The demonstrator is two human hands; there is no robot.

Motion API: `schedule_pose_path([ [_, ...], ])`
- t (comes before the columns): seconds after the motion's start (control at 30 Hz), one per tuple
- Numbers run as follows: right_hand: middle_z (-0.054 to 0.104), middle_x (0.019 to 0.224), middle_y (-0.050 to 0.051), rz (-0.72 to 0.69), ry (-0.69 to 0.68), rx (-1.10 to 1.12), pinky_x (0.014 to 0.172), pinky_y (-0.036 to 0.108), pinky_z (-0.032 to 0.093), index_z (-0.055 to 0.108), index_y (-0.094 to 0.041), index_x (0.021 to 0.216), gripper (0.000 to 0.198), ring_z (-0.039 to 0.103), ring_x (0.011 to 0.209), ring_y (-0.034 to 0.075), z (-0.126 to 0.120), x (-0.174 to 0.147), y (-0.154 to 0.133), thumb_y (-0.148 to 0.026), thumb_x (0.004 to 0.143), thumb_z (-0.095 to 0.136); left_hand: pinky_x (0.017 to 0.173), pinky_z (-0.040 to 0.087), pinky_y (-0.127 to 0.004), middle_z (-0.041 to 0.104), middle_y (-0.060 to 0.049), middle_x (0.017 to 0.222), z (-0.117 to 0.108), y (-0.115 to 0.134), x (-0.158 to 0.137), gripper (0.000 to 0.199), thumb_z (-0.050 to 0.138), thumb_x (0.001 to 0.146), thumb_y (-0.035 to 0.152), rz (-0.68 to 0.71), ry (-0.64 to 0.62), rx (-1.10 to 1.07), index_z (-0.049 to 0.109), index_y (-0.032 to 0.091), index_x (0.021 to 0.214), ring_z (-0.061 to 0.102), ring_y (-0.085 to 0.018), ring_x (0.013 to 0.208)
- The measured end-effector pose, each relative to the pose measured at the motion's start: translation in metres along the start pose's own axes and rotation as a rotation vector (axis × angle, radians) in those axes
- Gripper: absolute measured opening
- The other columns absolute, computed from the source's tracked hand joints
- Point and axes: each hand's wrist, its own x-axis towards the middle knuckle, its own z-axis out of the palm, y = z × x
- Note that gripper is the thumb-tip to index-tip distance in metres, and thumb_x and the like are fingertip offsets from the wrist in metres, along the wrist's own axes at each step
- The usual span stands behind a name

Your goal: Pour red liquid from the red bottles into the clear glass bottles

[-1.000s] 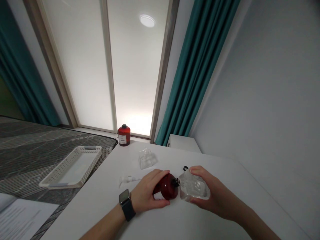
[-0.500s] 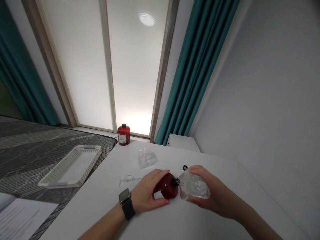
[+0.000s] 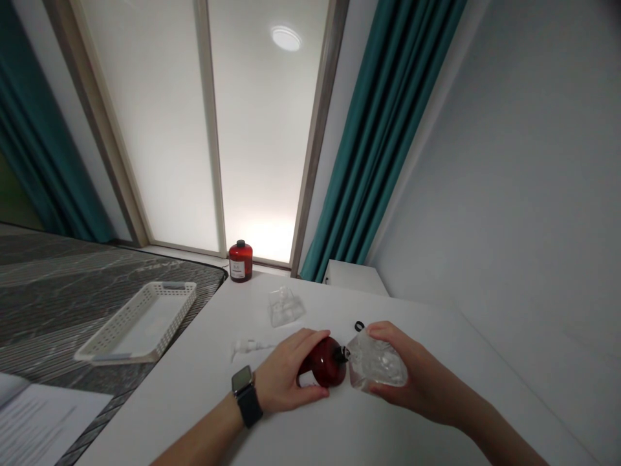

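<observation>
My left hand (image 3: 295, 372), with a dark watch at the wrist, is wrapped round a dark red bottle (image 3: 331, 369) that bears a white label. The black neck of that bottle points right and meets the mouth of a clear bottle (image 3: 376, 366). My right hand (image 3: 412, 369) grips this clear bottle from its right side, and bubbly, glinting patches show through its wall. Just beyond it, a small black ring (image 3: 359, 326) rests on the white table (image 3: 427, 317). Left of my left hand lies a clear pump dispenser (image 3: 250, 347).
Another clear bottle (image 3: 285, 307) is on the table, past my hands. A red bottle (image 3: 240, 262) with a black cap stands at the far left corner. Further left, a white basket (image 3: 162, 346) and a paper (image 3: 48, 424) lie on a dark patterned surface.
</observation>
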Motion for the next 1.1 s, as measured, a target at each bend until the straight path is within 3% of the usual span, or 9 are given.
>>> schedule_pose_path([
  [1.1,0.061,0.130,0.012,-0.014,-0.019,0.004,0.104,0.049,0.047,0.057,-0.023,0.121,0.056,0.058,0.121,0.033,-0.0042,0.0024,-0.0029,-0.032,0.069,0.077,0.095,0.049,-0.045,0.057,-0.015,0.124,-0.0005,0.0024,0.0006,0.072,0.065,0.086,0.050,-0.009,-0.005,-0.009,0.034,0.022,0.144,0.058,-0.030,0.108],
])
